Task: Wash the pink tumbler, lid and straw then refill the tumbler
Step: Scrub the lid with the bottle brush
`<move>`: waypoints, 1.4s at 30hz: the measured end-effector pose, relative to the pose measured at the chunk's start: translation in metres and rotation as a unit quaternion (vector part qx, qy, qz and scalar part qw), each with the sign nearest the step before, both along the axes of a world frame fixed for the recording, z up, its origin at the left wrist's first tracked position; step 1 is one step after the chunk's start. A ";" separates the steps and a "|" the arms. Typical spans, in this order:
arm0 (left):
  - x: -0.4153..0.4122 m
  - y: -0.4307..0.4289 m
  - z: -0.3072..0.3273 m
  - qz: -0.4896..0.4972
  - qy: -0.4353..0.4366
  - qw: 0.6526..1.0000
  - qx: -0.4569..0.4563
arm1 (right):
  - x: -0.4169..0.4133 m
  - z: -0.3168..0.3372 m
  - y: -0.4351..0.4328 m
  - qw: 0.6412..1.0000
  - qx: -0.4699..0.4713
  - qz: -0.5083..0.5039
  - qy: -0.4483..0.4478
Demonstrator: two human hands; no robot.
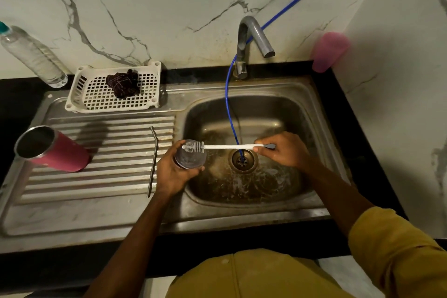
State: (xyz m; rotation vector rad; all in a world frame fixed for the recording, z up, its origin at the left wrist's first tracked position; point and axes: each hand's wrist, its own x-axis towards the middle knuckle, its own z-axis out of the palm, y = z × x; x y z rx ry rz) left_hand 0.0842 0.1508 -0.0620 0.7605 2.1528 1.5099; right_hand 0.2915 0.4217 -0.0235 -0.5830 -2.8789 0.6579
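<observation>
The pink tumbler stands open-topped on the ribbed steel drainboard at the left. A bent metal straw lies on the drainboard beside the basin. My left hand holds the clear round lid over the basin's left edge. My right hand grips the handle of a white bottle brush. Its bristled head rests against the lid's top edge.
The steel sink basin has a drain under my hands, with a blue hose running down into it from the wall. The faucet stands behind. A white basket holds a dark cloth. A water bottle and pink cup stand on the counter.
</observation>
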 end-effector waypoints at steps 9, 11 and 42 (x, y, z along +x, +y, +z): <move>-0.010 0.008 0.036 -0.043 0.027 0.998 -0.032 | 0.027 -0.012 0.006 0.997 -0.056 -0.034 0.031; -0.006 0.013 0.046 -0.053 0.037 0.997 -0.029 | 0.024 -0.006 0.010 0.997 -0.059 -0.046 0.035; -0.008 0.014 0.074 -0.076 0.060 0.995 -0.034 | 0.045 0.022 -0.035 0.985 -0.037 -0.113 0.129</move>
